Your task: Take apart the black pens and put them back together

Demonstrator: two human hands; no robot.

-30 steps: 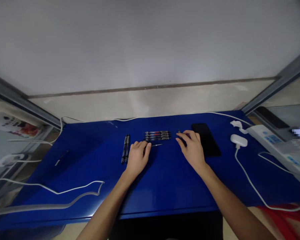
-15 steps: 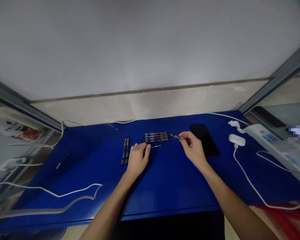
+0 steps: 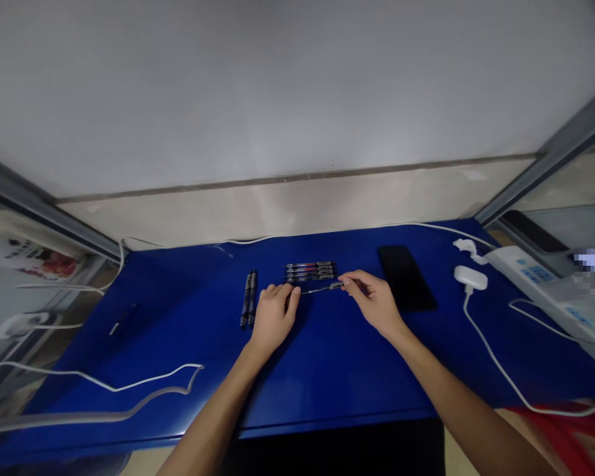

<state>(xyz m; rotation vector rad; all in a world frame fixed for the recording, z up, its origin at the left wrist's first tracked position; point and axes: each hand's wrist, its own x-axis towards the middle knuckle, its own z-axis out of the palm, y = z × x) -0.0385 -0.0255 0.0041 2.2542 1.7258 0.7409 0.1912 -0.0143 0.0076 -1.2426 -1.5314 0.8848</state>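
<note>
My left hand (image 3: 276, 311) is closed, its fingertips pinching the dark end of a thin pen refill (image 3: 317, 290) that points right. Opposite it, my right hand (image 3: 369, 297) pinches a short grey pen barrel part (image 3: 336, 285). That part's left end meets the refill's right end; whether the refill sits inside it is too small to tell. Just behind lie several black pens (image 3: 307, 270) in a parallel stack. Two more pens (image 3: 248, 297) rest side by side to the left of my left hand, pointing away from me.
A black phone (image 3: 406, 277) lies right of my right hand. Farther right are a white earbud case (image 3: 470, 277) on a cable and a white power strip (image 3: 540, 284). White cables (image 3: 143, 383) cross the blue table's left side, near a small dark pen-like object (image 3: 121, 320).
My right hand has moved left and slightly toward me, bringing the grey barrel part up to the refill's end. My left hand stays in place.
</note>
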